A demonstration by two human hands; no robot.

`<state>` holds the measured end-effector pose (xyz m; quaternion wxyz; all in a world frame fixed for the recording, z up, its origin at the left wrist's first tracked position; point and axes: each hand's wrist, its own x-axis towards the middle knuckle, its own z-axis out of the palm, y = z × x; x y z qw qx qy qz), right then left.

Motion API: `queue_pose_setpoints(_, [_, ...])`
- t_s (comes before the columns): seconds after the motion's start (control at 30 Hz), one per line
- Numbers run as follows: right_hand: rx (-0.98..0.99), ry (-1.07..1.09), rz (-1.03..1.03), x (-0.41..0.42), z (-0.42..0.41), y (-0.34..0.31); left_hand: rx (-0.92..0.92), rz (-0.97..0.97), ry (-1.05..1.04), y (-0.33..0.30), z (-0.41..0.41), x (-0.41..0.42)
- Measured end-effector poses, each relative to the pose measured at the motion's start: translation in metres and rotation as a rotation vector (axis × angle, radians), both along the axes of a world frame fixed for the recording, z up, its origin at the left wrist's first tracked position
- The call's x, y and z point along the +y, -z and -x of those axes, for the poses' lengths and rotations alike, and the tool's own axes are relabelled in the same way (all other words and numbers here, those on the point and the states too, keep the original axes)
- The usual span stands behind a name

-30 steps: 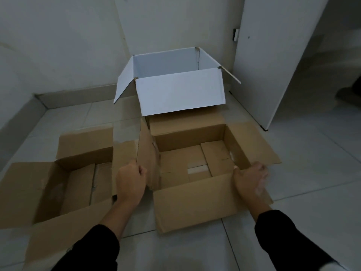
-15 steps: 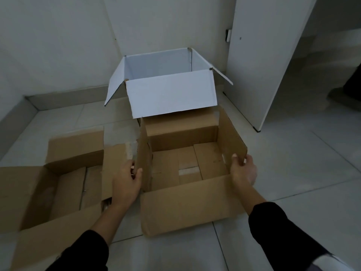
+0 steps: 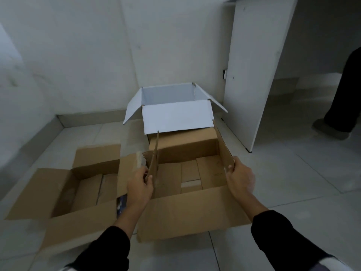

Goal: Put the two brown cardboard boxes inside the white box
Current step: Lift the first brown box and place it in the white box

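Left hand [image 3: 139, 187] and right hand [image 3: 240, 178] are gripping the raised side flaps of the open brown cardboard box [image 3: 192, 212], standing before the open white box [image 3: 177, 118].

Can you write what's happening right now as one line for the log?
left hand: grips left flap | right hand: grips right flap | held box: on floor | other brown box: untouched | white box: open
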<state>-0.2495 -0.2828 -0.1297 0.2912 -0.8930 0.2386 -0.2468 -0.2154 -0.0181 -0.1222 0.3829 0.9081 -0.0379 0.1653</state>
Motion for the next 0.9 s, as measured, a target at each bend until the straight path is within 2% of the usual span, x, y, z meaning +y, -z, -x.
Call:
queue_pose_setpoints(0.3, [-0.096,0.020,0.058,0.012,0.040,-0.075,-0.195,-0.043,-0.022,-0.082,0.040,0.023])
queue_pose_setpoints(0.63, [-0.227,-0.052,-0.022,0.049,0.055,-0.134,-0.324,-0.122,-0.112,-0.152,0.073,0.065])
queue_pose_setpoints(0.77, [-0.243,-0.080,-0.031,0.062,0.040,-0.153,-0.368,-0.119,-0.117,-0.175,0.061,0.082])
queue_pose_setpoints(0.9, [-0.270,-0.084,-0.041,0.068,0.001,-0.166,-0.381,-0.123,-0.113,-0.191,0.016,0.093])
